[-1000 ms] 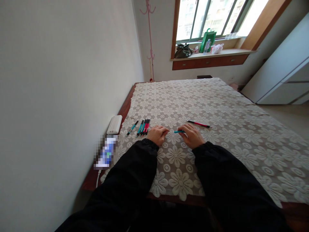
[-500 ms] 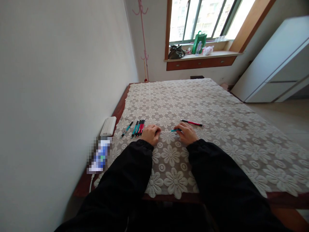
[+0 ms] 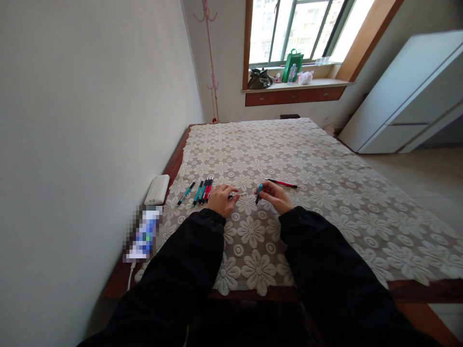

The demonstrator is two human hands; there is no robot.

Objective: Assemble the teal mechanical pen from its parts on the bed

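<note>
Far to the left of both hands, against the wall, lie a blurred phone (image 3: 143,234) and beyond it a white power bank (image 3: 157,189), both at the edge of the bench (image 3: 119,279) where the lace cloth (image 3: 325,193) stops. Nearer in, a lone teal pen (image 3: 185,193) lies on the cloth, and just left of the left hand sits a tight row of pens (image 3: 203,190), teal and red with black grips, laid side by side and all pointing the same way.

The left hand (image 3: 221,198) is curled, thumb and forefinger pinched on a thin pale refill (image 3: 237,195) whose free end points toward the other hand. The right hand (image 3: 275,196) is closed around a teal pen barrel (image 3: 258,193), held tilted with its lower end toward the cloth and just off it. The two parts are apart, with a small gap of cloth between them, so this pen looks to be in pieces at this moment; whether the refill is going in or out cannot be told.

Just beyond the right hand, on its far right side, a red pen (image 3: 282,183) lies alone on the cloth, untouched.

Judged from the layout, the row and the single teal pen on the left look like finished ones, the teal pen in the hands is mid-way, and the red pen on the right seems to be what is left.
</note>
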